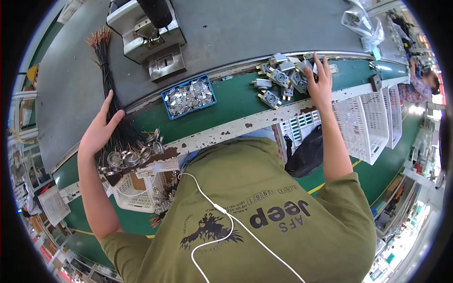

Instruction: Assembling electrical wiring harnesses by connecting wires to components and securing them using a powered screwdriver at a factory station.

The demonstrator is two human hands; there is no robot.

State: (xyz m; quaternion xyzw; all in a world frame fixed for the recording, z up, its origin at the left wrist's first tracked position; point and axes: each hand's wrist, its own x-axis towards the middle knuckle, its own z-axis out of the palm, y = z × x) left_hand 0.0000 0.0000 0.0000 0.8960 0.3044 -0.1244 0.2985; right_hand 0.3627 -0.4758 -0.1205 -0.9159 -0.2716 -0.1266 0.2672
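My left hand [97,133] lies against a long bundle of black wires [107,80], its thumb and forefinger stretched apart. The wires have coppery tips at the far end, and several round metal parts [131,157] sit at their near end by the bench edge. My right hand [321,88] rests at the right side of a heap of grey plug-like parts [285,75] with brass-coloured prongs. Its fingers are spread, and the fingertips touch or overlap the outer pieces. Between my hands stands a blue tray [170,114] of small shiny metal pieces [190,96].
A press-like machine [150,35] stands beyond the blue tray. Clear plastic bags [362,26] lie at the far right. White crates [361,127] stand below the bench's chipped white edge [245,126]. Another person [422,87] is at the far right.
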